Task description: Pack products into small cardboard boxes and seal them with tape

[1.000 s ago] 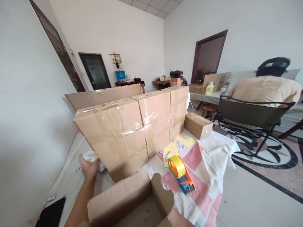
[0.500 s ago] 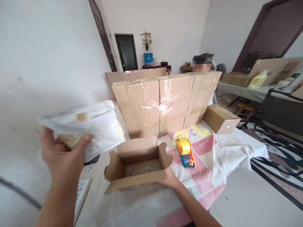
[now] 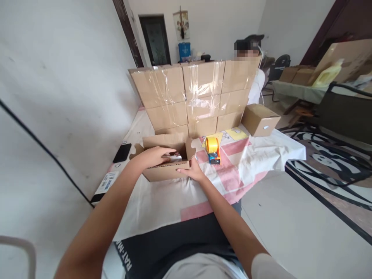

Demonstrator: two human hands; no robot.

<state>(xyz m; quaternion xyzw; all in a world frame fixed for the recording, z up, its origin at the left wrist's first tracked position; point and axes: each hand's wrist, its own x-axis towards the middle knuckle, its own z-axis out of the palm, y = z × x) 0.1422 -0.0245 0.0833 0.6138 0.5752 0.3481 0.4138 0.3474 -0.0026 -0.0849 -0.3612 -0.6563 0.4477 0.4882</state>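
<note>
An open cardboard box stands on the cloth-covered table in front of me, its flaps up. My left hand reaches down into it from above, fingers bent around a white plastic packet. Only a small part of that packet shows; the box wall and my hand hide the rest. At the box's front right corner, my right hand grips the cardboard, thumb on the front face and fingers at the side. A tape dispenser with a yellow roll lies to the right of the box.
Behind the box rises a wall of stacked, taped cartons. A single closed carton sits at the table's right. On the left lie a black phone and a white printed box. A person in a cap is behind the stack.
My left hand has carried the white packet from the upper left down into the open box. My right hand stays at the box's right corner. The view has tilted downward.
</note>
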